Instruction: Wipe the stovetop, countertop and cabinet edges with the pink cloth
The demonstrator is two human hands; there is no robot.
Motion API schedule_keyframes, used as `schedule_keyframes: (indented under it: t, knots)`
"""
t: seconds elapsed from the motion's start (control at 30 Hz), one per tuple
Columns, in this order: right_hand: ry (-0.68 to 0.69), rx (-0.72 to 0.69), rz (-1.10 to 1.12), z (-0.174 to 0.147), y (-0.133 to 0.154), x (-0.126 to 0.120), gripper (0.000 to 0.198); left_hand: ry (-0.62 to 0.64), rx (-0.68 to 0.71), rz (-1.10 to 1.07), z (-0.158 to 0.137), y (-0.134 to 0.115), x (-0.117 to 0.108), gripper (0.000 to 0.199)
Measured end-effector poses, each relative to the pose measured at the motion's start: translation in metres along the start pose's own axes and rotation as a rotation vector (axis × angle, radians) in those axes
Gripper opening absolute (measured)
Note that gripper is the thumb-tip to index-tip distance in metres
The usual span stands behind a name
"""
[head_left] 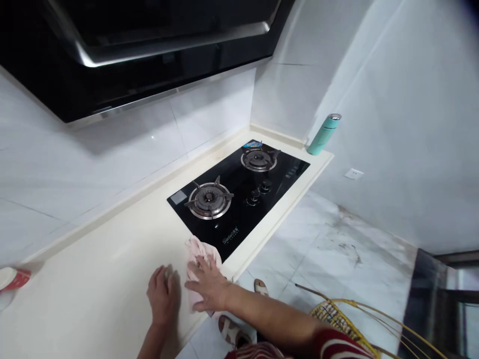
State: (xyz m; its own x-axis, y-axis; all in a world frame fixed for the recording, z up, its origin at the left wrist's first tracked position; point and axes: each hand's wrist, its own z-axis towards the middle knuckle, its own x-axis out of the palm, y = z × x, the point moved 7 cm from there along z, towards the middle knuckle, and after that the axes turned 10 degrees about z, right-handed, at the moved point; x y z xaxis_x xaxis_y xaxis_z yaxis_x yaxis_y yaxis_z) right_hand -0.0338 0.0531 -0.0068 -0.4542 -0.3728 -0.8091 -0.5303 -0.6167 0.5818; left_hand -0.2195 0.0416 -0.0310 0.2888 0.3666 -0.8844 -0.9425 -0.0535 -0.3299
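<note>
A pink cloth (202, 248) lies bunched at the near corner of the black gas hob (239, 219), partly over the hob's edge and partly on the cream countertop (112, 279). Pressing down on it, my right hand (209, 286) holds the cloth beneath its palm and bent fingers, the thumb out to the side. Part of the cloth is hidden under the hand. Just to the left, my left hand (162, 296) rests on the countertop beside the cloth, fingers loosely bent and thumb apart, with nothing visible in it.
Two burners with pan supports (210, 199) rise from the hob, near its control knobs (254, 197). A turquoise flask (324, 134) stands at the counter's far end. A red-and-white cup (15, 279) is far left. The range hood (149, 65) hangs above. A woven basket (337, 319) sits below right.
</note>
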Motion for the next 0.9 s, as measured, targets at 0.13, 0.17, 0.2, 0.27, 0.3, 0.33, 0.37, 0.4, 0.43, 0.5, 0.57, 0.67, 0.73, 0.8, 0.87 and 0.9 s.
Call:
schedule_keyframes:
  t: [0.13, 0.17, 0.2, 0.27, 0.3, 0.33, 0.37, 0.4, 0.43, 0.5, 0.57, 0.67, 0.73, 0.8, 0.87, 0.9]
  knots:
    - [0.033, 0.028, -0.012, -0.009, 0.000, -0.001, 0.048, 0.034, 0.013, 0.202, -0.007, -0.010, 0.004, 0.041]
    - [0.024, 0.018, -0.001, -0.016, -0.004, -0.002, 0.046, 0.037, 0.009, 0.226, -0.008, -0.013, 0.004, 0.041]
    - [0.013, 0.007, 0.014, -0.026, -0.008, -0.003, 0.045, 0.039, 0.008, 0.240, -0.009, -0.016, 0.004, 0.041]
    - [-0.005, 0.009, 0.064, -0.049, -0.019, 0.000, 0.044, 0.045, 0.002, 0.259, -0.009, -0.017, 0.003, 0.041]
    - [-0.010, 0.026, 0.095, -0.061, -0.025, 0.002, 0.043, 0.051, -0.002, 0.269, -0.008, -0.017, 0.003, 0.041]
    - [-0.016, 0.048, 0.131, -0.072, -0.032, 0.002, 0.043, 0.057, -0.006, 0.280, -0.007, -0.016, 0.003, 0.041]
    - [-0.030, 0.073, 0.169, -0.081, -0.039, -0.001, 0.042, 0.063, -0.011, 0.292, -0.007, -0.015, 0.004, 0.040]
    - [-0.055, 0.097, 0.209, -0.086, -0.045, -0.008, 0.042, 0.071, -0.014, 0.304, -0.006, -0.014, 0.004, 0.040]
    - [-0.094, 0.120, 0.247, -0.089, -0.051, -0.019, 0.043, 0.077, -0.015, 0.316, -0.006, -0.013, 0.005, 0.040]
    - [-0.207, 0.166, 0.297, -0.082, -0.060, -0.052, 0.046, 0.084, -0.019, 0.337, -0.005, -0.012, 0.006, 0.040]
    - [-0.300, 0.207, 0.300, -0.063, -0.066, -0.086, 0.047, 0.087, -0.028, 0.354, -0.005, -0.010, 0.007, 0.040]
    - [-0.266, 0.258, 0.239, -0.021, -0.073, -0.107, 0.046, 0.092, -0.042, 0.372, -0.004, -0.006, 0.009, 0.042]
    - [-0.152, 0.251, 0.169, 0.001, -0.079, -0.098, 0.048, 0.091, -0.048, 0.377, -0.003, -0.003, 0.010, 0.042]
    - [-0.076, 0.203, 0.106, 0.011, -0.088, -0.085, 0.054, 0.088, -0.053, 0.377, -0.002, 0.000, 0.010, 0.043]
    - [-0.063, 0.158, 0.081, 0.009, -0.105, -0.081, 0.059, 0.091, -0.061, 0.380, -0.001, 0.000, 0.010, 0.044]
    - [-0.083, 0.167, 0.078, 0.004, -0.119, -0.084, 0.060, 0.096, -0.065, 0.382, 0.000, 0.000, 0.009, 0.046]
